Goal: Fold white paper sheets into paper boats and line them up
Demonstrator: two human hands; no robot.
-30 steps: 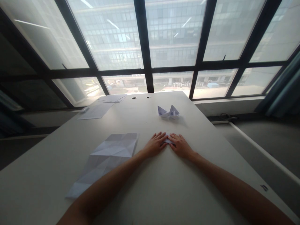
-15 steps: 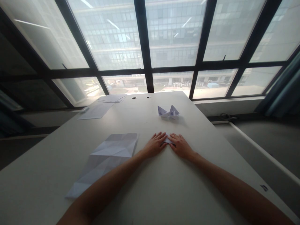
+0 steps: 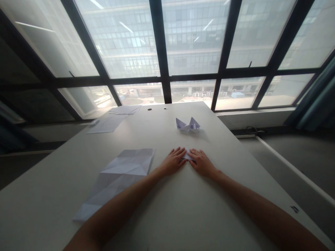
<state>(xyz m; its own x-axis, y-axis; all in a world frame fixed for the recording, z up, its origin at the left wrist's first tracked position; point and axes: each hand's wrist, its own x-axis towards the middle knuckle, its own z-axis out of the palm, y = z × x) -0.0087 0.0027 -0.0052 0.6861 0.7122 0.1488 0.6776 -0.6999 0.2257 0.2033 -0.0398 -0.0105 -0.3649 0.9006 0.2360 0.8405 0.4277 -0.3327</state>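
A small folded paper (image 3: 187, 156) lies on the white table (image 3: 167, 216), closer to the right edge than to the left one. Both hands are on it. The left hand (image 3: 174, 161) covers one end and the right hand (image 3: 201, 162) covers the other. Both lie palm down, with the fingers out long and a little spread. They press from above, and I see no pinch. Only the middle of the paper shows between them, so I cannot tell its whole shape.

It should be very light. Folded up, it is likely a bit stiff, but it could still bend, rip or slide on the smooth top. The best hold is likely a soft pinch at the two ends, by the thick folds.

Past the hands, toward the far edge, sits a folded paper boat (image 3: 187, 125) with two tall points. It looks hollow, but I cannot tell if anything is in it. It could squash easily, so the low middle seems a safer place to hold than the points.

A creased paper sheet (image 3: 128, 162) lies beside the left arm. Flat paper sheets (image 3: 108, 124) are at the far left corner. A tiny dark thing (image 3: 295, 209) is near the right edge.
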